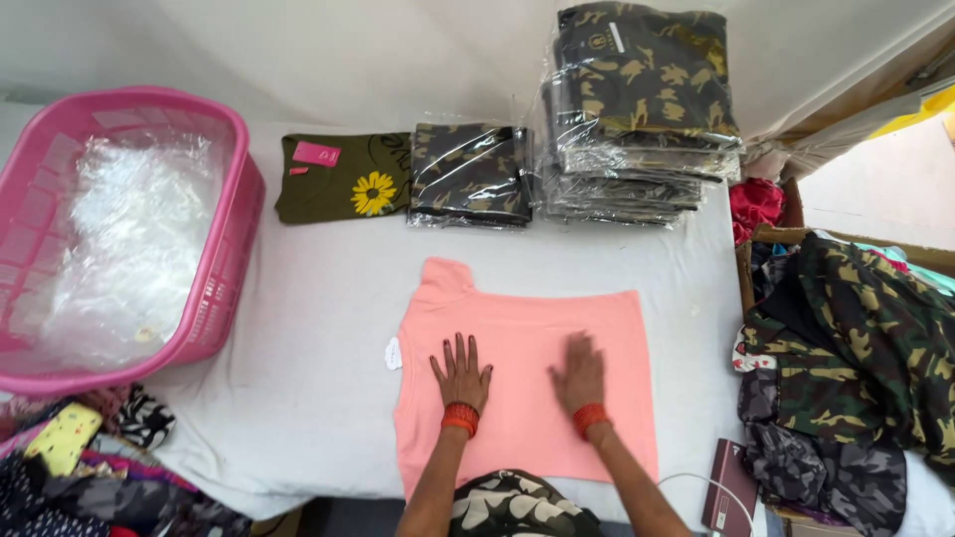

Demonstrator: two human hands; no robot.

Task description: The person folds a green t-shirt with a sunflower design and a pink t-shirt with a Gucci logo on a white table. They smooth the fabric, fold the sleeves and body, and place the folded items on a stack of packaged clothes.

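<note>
Here the white worktop [318, 328] carries a pink basket [224, 249] of clear bags at its left edge and a pink shirt [517, 328] near the front; the left hand [462, 375] and right hand [580, 373] lie open and flat on it, gripping nothing

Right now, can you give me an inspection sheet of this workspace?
Surface: white cloth-covered table.
Job's things: pink garment lying flat, one sleeve folded in.
Clutter: pink basket of clear bags; olive sunflower shirt; bagged camouflage stacks; loose camouflage pile.
Grips: left hand and right hand both open, palms pressed on the garment.
Cables: white cable at the near right edge.
Surroundings: white wall; mixed fabrics lower left.
</note>
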